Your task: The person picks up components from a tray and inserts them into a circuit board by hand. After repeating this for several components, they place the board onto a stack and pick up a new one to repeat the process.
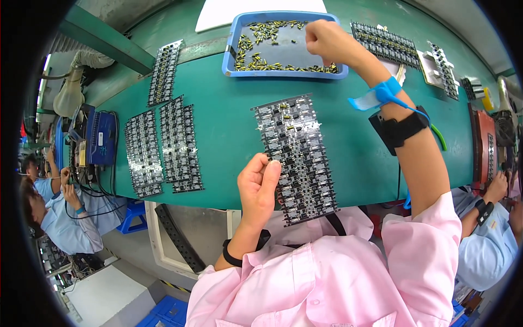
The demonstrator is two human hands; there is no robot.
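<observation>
My left hand (258, 188) grips a circuit board panel (306, 169) by its left edge, thumb on top. The panel is long, dark and crowded with small repeated boards, and it tilts over the table's near edge. A few small gold-coloured parts stand out near its far end. At the far side, my right hand (333, 42) is over the right part of a shallow blue tray (289, 74), its fingers curled together. Anything in those fingers is hidden. Many small gold and black cylindrical parts (246, 48) lie scattered in the tray.
Several similar panels (180, 144) lie on the green table (223, 120) to the left, and more (385, 44) at the far right. A blue strap (384, 94) with a cord circles my right wrist. Co-workers sit at both sides; a blue machine (101, 139) stands left.
</observation>
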